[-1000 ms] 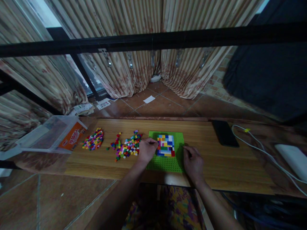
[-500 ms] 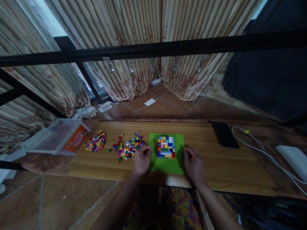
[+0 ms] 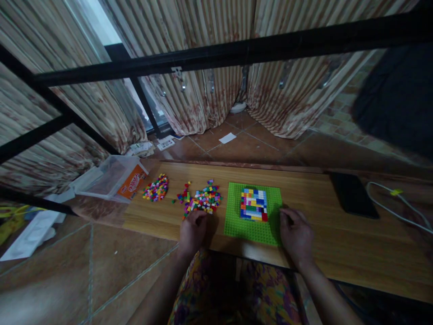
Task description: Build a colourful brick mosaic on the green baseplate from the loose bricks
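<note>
A green studded baseplate (image 3: 233, 225) lies on the wooden table, bearing a block of multicoloured toy bricks (image 3: 253, 205). My left hand (image 3: 192, 232) is closed at the near side of a loose pile of bricks (image 3: 204, 198), left of the baseplate. Its thumb and forefinger come together; anything between them is too small or hidden to make out. Beside the baseplate's right edge, my right hand (image 3: 297, 234) is curled with its fingertips close to or against that edge. What it holds, if anything, does not show.
A second brick pile (image 3: 157, 188) lies farther left. Beyond it stands a clear plastic box (image 3: 110, 178) with an orange label. A black phone-like slab (image 3: 353, 194) and a white cable (image 3: 374, 201) are at the right. A dark metal bar (image 3: 219, 56) crosses above the table's far side.
The view has turned left, so the table appears farther right. My left hand has moved off the baseplate's left edge toward the loose bricks. My right hand stays by the right edge.
</note>
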A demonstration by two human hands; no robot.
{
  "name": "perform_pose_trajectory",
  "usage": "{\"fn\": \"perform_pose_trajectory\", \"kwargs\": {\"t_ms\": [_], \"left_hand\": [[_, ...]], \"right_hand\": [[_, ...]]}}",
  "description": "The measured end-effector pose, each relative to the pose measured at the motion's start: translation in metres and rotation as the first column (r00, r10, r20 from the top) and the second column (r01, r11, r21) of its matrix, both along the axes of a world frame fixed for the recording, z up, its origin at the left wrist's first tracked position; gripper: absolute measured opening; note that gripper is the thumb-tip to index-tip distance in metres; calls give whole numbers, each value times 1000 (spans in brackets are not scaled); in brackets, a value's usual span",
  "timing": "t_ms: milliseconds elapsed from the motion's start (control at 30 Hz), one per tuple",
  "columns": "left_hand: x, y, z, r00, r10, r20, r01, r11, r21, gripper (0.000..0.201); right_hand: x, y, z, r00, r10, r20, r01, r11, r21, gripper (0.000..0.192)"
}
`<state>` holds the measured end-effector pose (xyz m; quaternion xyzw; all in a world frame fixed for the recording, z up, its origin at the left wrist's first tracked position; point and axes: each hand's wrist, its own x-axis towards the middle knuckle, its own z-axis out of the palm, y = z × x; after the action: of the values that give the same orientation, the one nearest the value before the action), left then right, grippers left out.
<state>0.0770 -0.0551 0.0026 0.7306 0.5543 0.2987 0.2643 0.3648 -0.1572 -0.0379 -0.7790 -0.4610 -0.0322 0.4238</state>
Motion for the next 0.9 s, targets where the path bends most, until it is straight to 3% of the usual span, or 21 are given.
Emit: {"fn": "perform_pose_trajectory", "kwargs": {"t_ms": [333, 567, 900], "left_hand": [[11, 3, -2, 972, -89, -219, 111, 990, 88, 18], [16, 7, 1, 918, -73, -390, 125, 986, 108, 19], [23, 8, 7, 853, -130, -506, 217, 969, 116, 19]], "right_hand": [[1, 0, 2, 1000, 12, 2, -12, 1000, -3, 31], [-1, 1, 3, 1000, 2, 8, -2, 1000, 16, 29], [-1, 2, 2, 1000, 2, -11, -2, 1000, 9, 30]]}}
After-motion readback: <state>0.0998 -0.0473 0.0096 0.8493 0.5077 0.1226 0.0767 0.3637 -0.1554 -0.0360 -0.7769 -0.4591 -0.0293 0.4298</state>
